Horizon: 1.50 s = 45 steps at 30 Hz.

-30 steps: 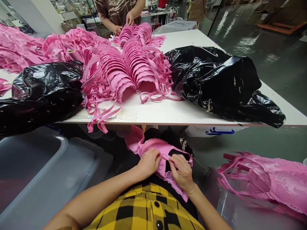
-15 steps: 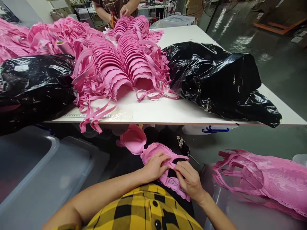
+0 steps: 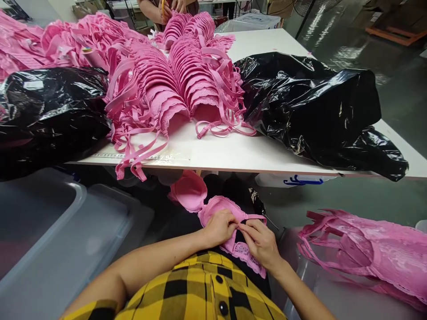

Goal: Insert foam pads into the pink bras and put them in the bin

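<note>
A pink bra [image 3: 220,206] with lace edging lies across my lap, its cups turned inside up and one cup pointing toward the table. My left hand [image 3: 220,227] pinches the bra beside the nearer cup. Close against it, my right hand [image 3: 260,244] is closed on the same bra where the strap and side band meet. The fingertips of both hands nearly touch, and the bit of fabric between them is mostly hidden. Below my right hand hangs the lace band.
On the white table [image 3: 213,153] stand nested rows of pink bras [image 3: 196,84] between two black plastic bags [image 3: 316,106]. A co-worker's hands [image 3: 170,9] hold something orange at the far end. Clear bins [image 3: 76,222] stand at left; more pink bras [image 3: 383,249] lie on a bin at right.
My hands have drawn closer together on the bra, fingertips now meeting. The farther cup has opened out flatter. The co-worker's hand has lifted with an orange-handled tool.
</note>
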Tool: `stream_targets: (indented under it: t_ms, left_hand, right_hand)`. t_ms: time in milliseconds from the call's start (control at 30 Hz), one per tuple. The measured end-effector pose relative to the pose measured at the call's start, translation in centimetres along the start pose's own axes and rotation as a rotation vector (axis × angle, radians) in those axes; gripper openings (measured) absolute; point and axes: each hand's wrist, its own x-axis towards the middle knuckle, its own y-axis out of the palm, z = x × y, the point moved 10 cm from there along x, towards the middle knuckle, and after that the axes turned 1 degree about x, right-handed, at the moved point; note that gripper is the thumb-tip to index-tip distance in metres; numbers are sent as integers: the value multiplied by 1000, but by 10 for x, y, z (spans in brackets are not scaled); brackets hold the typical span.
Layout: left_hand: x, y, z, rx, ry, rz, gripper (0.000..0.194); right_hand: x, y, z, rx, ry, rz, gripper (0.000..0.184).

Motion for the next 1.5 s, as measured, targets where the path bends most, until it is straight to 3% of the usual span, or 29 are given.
stream_targets:
  t_ms: [167, 433, 633, 833, 933, 1067, 1133, 1200, 1267, 1333, 1400, 1500]
  left_hand:
    - [-11, -14, 2, 109, -111, 9, 13]
    - [-12, -2, 2, 89, -132, 69, 13]
    - [-14, -5, 4, 40, -111, 44, 14]
    - [-17, -22, -16, -106, 50, -51, 16]
    - [-16, -22, -21, -125, 105, -39, 17]
    - [-16, -33, -20, -194, 99, -71, 17]
    - [-26, -41, -11, -249, 12, -66, 14]
    - [-46, -40, 10, -415, -210, 8, 9]
    - [-75, -33, 34, -722, -517, 58, 5]
    - [-96, -24, 43, -1060, -718, 41, 15]
    - [-100, -19, 44, -1294, -768, -17, 29]
    - [-90, -7, 43, -1517, -790, -95, 27]
  right_hand:
    - [-2, -3, 9, 21, -82, -51, 24]
    - [-4, -6, 16, 35, -180, -38, 28]
    - [3, -8, 12, 89, -113, -27, 24]
    - [10, -11, 10, 129, 21, -108, 19]
    - [13, -4, 14, 198, 44, -70, 17]
    - [15, -6, 7, 211, 128, -163, 17]
    - [16, -4, 5, 209, 145, -193, 17]
    - [17, -1, 3, 219, 153, -195, 16]
    - [17, 1, 2, 243, 164, -194, 14]
    - [18, 0, 2, 271, 171, -190, 13]
    - [21, -2, 3, 289, 176, -189, 13]
    - [26, -5, 6, 284, 176, -176, 13]
